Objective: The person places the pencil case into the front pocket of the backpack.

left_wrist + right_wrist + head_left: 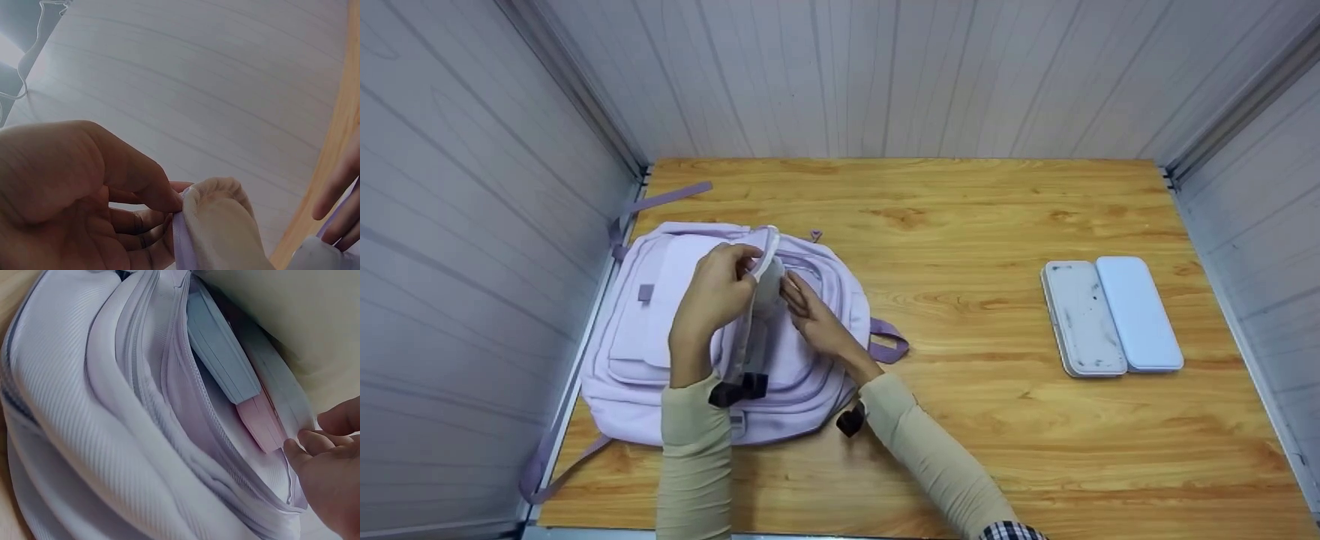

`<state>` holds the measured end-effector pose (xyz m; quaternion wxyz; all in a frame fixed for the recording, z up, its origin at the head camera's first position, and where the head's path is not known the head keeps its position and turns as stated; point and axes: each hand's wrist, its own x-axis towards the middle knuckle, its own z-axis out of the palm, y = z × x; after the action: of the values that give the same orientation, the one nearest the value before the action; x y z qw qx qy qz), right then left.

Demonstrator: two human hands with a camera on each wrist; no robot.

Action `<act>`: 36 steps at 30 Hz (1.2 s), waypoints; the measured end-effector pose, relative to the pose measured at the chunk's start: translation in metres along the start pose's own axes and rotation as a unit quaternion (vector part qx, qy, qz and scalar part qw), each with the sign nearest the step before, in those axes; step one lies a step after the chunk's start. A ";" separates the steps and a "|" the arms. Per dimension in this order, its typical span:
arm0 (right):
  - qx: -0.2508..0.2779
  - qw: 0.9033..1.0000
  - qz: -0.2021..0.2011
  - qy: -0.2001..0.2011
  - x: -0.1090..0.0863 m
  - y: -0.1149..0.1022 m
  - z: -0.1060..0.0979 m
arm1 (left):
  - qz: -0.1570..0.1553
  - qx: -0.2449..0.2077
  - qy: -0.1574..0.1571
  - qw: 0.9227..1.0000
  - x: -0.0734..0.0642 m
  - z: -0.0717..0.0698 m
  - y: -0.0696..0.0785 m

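A lilac backpack (649, 405) lies on the table with one zipped pocket pulled open. My left hand (718, 289) pinches the edge of the pocket's flap (228, 228) between thumb and fingers and holds it raised. Inside the pocket, seen in the right wrist view, are a light blue box-like case (216, 343) and a pink one (261, 422), partly covered by the fabric. My right hand (819, 319) is at the pocket opening, its fingers extended beside the end of the pink case. Whether they touch it is unclear.
On the right of the wooden table (960, 442) lie a stained whitish case (1084, 319) and a light blue one (1140, 315), side by side. Purple straps (889, 341) stick out from the backpack. Pale panels (840, 82) enclose the back and sides.
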<state>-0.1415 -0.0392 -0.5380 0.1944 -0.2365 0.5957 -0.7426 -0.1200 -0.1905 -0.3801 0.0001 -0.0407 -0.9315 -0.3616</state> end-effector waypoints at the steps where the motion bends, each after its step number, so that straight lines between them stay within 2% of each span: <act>1: 0.004 1.000 0.001 -0.001 0.000 0.000 0.001 | 0.000 -0.001 0.000 1.000 0.000 0.000 0.000; 17: -0.030 0.999 0.008 0.005 0.001 -0.001 0.003 | -0.008 0.004 -0.002 1.000 -0.001 -0.001 -0.001; 24: -0.024 0.999 0.002 0.023 -0.010 -0.024 0.000 | -0.012 0.006 0.000 1.000 -0.001 -0.001 -0.002; 29: -0.033 0.998 -0.006 0.050 -0.018 -0.037 -0.007 | -0.013 0.003 0.002 1.000 -0.001 0.000 -0.002; 36: -0.043 0.994 -0.017 0.102 -0.025 -0.042 -0.029 | -0.017 -0.002 -0.001 1.000 -0.002 0.000 -0.002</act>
<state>-0.1387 0.0072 -0.5051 0.1096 -0.1778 0.6397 -0.7397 -0.1183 -0.1924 -0.3816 -0.0070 -0.0250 -0.9311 -0.3637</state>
